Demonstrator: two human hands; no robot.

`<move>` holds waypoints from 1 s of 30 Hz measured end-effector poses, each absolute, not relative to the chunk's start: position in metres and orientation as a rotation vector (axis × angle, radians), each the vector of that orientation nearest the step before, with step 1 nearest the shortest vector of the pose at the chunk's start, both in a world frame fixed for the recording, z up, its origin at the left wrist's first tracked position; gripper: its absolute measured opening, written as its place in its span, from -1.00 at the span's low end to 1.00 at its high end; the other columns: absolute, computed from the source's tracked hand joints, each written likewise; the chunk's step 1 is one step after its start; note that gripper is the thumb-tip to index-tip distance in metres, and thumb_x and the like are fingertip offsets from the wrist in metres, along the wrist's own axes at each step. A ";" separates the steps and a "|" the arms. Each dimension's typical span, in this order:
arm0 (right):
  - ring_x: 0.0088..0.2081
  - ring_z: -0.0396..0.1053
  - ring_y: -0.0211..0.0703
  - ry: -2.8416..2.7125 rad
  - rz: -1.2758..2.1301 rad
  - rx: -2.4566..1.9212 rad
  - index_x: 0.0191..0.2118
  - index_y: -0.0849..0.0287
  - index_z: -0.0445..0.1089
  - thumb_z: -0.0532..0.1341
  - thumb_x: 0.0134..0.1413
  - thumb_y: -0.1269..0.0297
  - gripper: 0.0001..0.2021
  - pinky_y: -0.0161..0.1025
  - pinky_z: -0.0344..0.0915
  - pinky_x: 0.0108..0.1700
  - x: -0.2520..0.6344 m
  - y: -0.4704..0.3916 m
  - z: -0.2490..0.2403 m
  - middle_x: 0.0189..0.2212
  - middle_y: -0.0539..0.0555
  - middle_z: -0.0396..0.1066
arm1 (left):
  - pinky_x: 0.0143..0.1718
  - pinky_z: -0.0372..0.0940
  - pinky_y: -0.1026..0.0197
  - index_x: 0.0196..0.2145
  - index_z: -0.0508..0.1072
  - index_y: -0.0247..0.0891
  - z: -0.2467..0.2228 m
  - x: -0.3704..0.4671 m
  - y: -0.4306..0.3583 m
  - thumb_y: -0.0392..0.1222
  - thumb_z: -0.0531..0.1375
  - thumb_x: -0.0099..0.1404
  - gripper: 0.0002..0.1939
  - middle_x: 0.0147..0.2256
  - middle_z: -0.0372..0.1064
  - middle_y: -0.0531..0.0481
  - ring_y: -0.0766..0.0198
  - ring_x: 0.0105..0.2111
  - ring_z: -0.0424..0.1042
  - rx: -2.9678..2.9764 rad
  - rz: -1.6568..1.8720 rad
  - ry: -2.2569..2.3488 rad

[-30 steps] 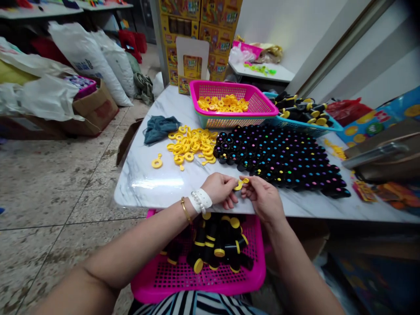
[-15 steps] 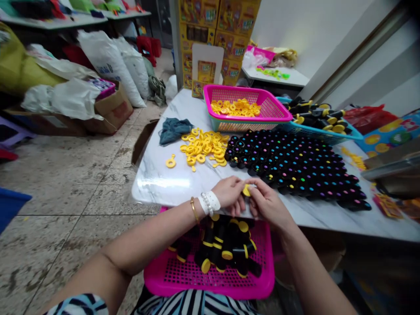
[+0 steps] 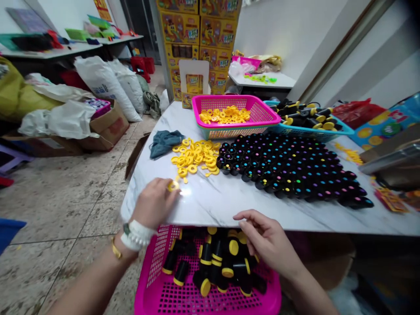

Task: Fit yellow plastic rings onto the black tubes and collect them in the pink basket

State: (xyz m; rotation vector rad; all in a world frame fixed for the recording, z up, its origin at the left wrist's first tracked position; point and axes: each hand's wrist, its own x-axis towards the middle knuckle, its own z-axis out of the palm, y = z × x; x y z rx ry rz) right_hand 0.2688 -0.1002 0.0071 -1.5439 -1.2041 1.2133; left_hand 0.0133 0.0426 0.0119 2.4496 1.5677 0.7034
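Rings (image 3: 197,151) in yellow, many with a small tab, lie heaped on the marbled tabletop (image 3: 210,197), just short of twelve o'clock as read from the gap between the person's two hands. At nine o'clock is the left hand (image 3: 152,203), its grip apparently pinching a single ring (image 3: 170,187) between thumb and fingers, just beside the near edge of the heap; how firmly, the blur does not show. The right hand (image 3: 267,238) hangs at four o'clock, its grip loosely spread, thumb and index parted, with nothing visible in it.

Below, at six o'clock, a pink basket (image 3: 147,288) holds black tubes (image 3: 215,271) with yellow ends. Black pieces (image 3: 288,162) with coloured dots stand in packed rows at two o'clock, and a smaller pink tray (image 3: 236,125) with more yellow pieces sits between twelve and one.

The step in hand looks like taking one piece from the tabletop with the left hand, the right being free. The next move seems to call for a secure pinch, a lift clear of the neighbouring pieces, and a carry toward three o'clock, where the right thumb and index could meet it.
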 end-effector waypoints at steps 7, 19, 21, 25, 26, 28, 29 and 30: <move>-0.63 0.26 -0.37 -1.005 1.120 -1.386 -0.19 0.18 0.44 0.29 0.10 0.15 -0.77 -0.40 0.24 -0.58 0.278 -0.077 0.007 -0.52 -0.03 0.38 | -0.47 0.21 0.34 -0.50 0.48 -0.28 0.030 0.126 0.002 -0.07 -0.05 0.44 -0.53 -0.59 0.38 0.06 0.38 -0.56 0.34 1.995 0.489 0.842; -0.61 0.22 -0.32 -1.145 0.700 -1.813 0.13 0.25 0.35 0.18 0.01 0.31 -0.50 -0.36 0.21 -0.56 0.316 -0.046 -0.008 -0.52 -0.07 0.31 | -0.34 0.30 0.18 -0.08 0.43 -0.37 -0.004 0.194 0.055 -0.13 0.12 0.30 -0.69 -0.44 0.49 -0.09 0.13 -0.40 0.49 2.447 0.545 1.043; -0.57 0.26 -0.29 -1.248 0.640 -1.865 0.14 0.27 0.35 0.16 0.00 0.34 -0.48 -0.34 0.24 -0.50 0.318 -0.040 -0.010 -0.52 -0.05 0.35 | -0.35 0.30 0.18 -0.12 0.44 -0.36 -0.005 0.197 0.056 -0.14 0.11 0.30 -0.72 -0.46 0.48 -0.08 0.14 -0.42 0.48 2.453 0.517 1.053; -0.56 0.26 -0.30 -1.325 0.626 -1.834 0.07 0.23 0.38 0.17 0.02 0.36 -0.56 -0.34 0.23 -0.49 0.315 -0.046 -0.010 -0.51 -0.05 0.35 | -0.37 0.29 0.21 -0.02 0.40 -0.38 -0.003 0.196 0.053 -0.06 0.18 0.26 -0.59 -0.48 0.47 -0.04 0.17 -0.43 0.47 2.356 0.564 1.061; -0.57 0.26 -0.31 -1.310 0.701 -1.788 0.03 0.21 0.40 0.18 0.04 0.34 -0.61 -0.35 0.21 -0.52 0.313 -0.051 -0.009 -0.51 -0.05 0.34 | -0.37 0.29 0.22 -0.01 0.40 -0.37 -0.002 0.192 0.050 -0.05 0.19 0.25 -0.58 -0.49 0.46 -0.02 0.19 -0.44 0.46 2.342 0.571 1.053; -0.59 0.26 -0.32 -1.224 0.932 -1.675 -0.05 0.18 0.41 0.21 0.07 0.28 -0.70 -0.38 0.18 -0.58 0.310 -0.063 -0.007 -0.51 -0.06 0.34 | -0.40 0.27 0.24 -0.07 0.43 -0.35 0.001 0.179 0.041 -0.06 0.21 0.24 -0.63 -0.53 0.45 0.01 0.23 -0.49 0.44 2.347 0.563 1.018; -0.61 0.26 -0.32 -1.165 1.042 -1.625 -0.09 0.19 0.41 0.23 0.07 0.23 -0.72 -0.38 0.18 -0.60 0.309 -0.068 -0.005 -0.52 -0.06 0.34 | -0.41 0.26 0.25 -0.10 0.44 -0.33 0.003 0.169 0.037 -0.06 0.21 0.24 -0.66 -0.54 0.44 0.02 0.25 -0.51 0.43 2.358 0.556 0.999; -0.63 0.26 -0.31 -1.106 1.093 -1.599 -0.12 0.19 0.42 0.25 0.08 0.19 -0.73 -0.37 0.19 -0.62 0.308 -0.073 -0.004 -0.54 -0.05 0.34 | -0.43 0.25 0.26 -0.13 0.45 -0.33 0.004 0.160 0.033 -0.05 0.21 0.24 -0.68 -0.55 0.43 0.03 0.28 -0.54 0.41 2.370 0.551 0.986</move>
